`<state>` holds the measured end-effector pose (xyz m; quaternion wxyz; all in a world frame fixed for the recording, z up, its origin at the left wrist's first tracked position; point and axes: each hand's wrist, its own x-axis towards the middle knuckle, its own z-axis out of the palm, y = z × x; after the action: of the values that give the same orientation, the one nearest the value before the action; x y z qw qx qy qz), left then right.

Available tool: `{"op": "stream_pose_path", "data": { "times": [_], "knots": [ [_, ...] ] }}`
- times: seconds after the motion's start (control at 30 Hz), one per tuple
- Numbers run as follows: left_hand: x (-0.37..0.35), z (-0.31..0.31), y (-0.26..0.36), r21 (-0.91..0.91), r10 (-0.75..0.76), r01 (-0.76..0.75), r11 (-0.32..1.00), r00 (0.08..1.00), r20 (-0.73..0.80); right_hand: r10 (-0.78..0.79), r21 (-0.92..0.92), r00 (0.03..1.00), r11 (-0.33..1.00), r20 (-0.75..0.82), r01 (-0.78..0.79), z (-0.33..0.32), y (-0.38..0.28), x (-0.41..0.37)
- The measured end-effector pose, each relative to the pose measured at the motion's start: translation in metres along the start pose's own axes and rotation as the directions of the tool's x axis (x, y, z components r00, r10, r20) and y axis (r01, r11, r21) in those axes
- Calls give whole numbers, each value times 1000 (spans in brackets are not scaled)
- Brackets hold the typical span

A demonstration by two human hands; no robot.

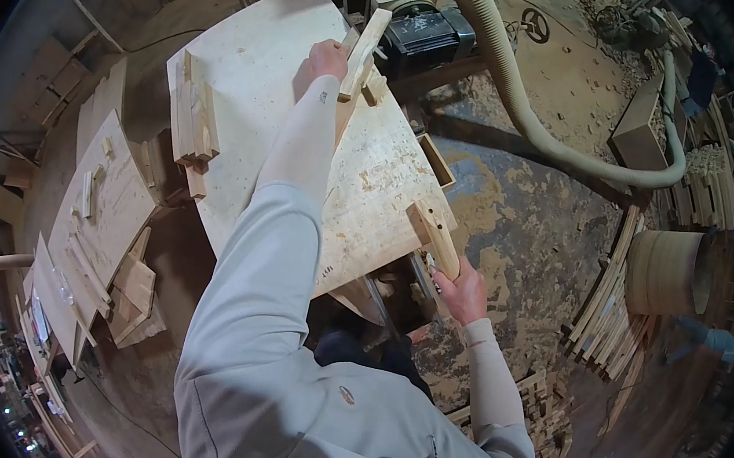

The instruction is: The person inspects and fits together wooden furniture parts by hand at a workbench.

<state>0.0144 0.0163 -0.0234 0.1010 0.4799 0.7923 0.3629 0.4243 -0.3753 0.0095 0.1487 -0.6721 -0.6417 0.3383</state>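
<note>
My left hand (pixel 326 59) is closed at the far part of a pale wooden worktop (pixel 269 52), its knuckles up. Just beyond its fingers is a short wooden piece (pixel 350 40), alongside an upright wooden block (pixel 366 52). What the fingers grip is mostly hidden. At the worktop's near right corner, my right hand (pixel 464 293) is wrapped round the lower end of a wooden bar (pixel 441 243) with dark holes in it. A second flat block (pixel 418 222) lies against that bar's left side. Chips and sawdust are scattered between my hands.
Stacked wooden strips (pixel 193 111) lie on the worktop's left edge. An electric motor (pixel 428 36) stands behind the block, beside a ribbed hose (pixel 513 93). Boards (pixel 114 196) stand to the left; a wooden drum (pixel 663 271) and slats (pixel 597 313) are at right.
</note>
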Motion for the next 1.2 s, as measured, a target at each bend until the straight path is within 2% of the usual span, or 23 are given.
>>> {"op": "stream_pose_path", "data": {
  "times": [0.1, 0.27, 0.3, 0.37, 0.4, 0.47, 0.5, 0.57, 0.6, 0.67, 0.7, 0.73, 0.8, 0.83, 0.9, 1.03, 1.1, 1.2],
  "knots": [
    [-15, -13, 10, 0, -51, 51, 999, 997, 60, -14, 12, 1000, 1000, -14, 14, -5, 4, -7],
    [-55, -38, 16, -125, -97, 120, 985, 979, 182, -31, -5, 999, 1000, 18, 31, -8, 25, -22],
    [-59, -34, 17, -126, -95, 119, 985, 979, 180, -33, -4, 999, 999, 17, 33, -10, 28, -27],
    [-71, -22, 13, -276, -98, 130, 952, 987, 126, -33, 29, 999, 999, -13, 33, -14, 35, -38],
    [-75, -18, 10, -277, -96, 128, 952, 988, 124, -35, 30, 999, 999, -14, 35, -15, 39, -44],
    [-84, -13, 10, -94, 56, -64, 993, 994, -93, -15, -3, 1000, 1000, 8, 15, -19, 46, -55],
    [-89, -15, 10, -94, 57, -66, 993, 994, -95, -17, -2, 1000, 1000, 7, 17, -21, 49, -60],
    [-103, -23, 7, 48, 342, -339, 940, 935, -93, 2, 7, 1000, 1000, 8, -2, -23, 55, -71],
    [-116, -29, 9, 53, 345, -341, 939, 934, -91, 2, 12, 1000, 1000, 9, -3, -25, 57, -79],
    [-142, -36, 6, -110, 387, -386, 916, 922, -12, 37, -16, 999, 999, 21, -36, -30, 60, -93],
    [-153, -36, 4, -128, 325, -333, 934, 943, -79, 37, -11, 999, 999, 22, -37, -35, 61, -95],
    [-155, -35, 4, -123, 328, -335, 934, 942, -77, 30, -27, 999, 999, 29, -29, -41, 62, -96],
    [-152, -33, 1, -90, 125, -128, 988, 992, -31, 22, -38, 999, 999, 37, -21, -46, 69, -100],
    [-155, -29, 0, -85, 128, -130, 988, 991, -30, 24, -31, 999, 999, 35, -23, -44, 76, -104],
    [-161, -27, 6, -150, 34, -15, 989, 992, 124, 26, -19, 999, 999, 34, -26, -39, 85, -109],
    [-150, -6, 4, -141, 65, -61, 988, 998, 23, 31, -27, 998, 999, 46, -30, -36, 89, -117],
    [-136, 3, 5, -219, -57, 74, 973, 995, 83, 32, -27, 998, 999, 49, -30, -36, 86, -116],
    [-119, 6, 14, -219, -85, 98, 971, 994, 70, 43, -24, 997, 999, 70, -41, -34, 81, -112]
  ]
}}
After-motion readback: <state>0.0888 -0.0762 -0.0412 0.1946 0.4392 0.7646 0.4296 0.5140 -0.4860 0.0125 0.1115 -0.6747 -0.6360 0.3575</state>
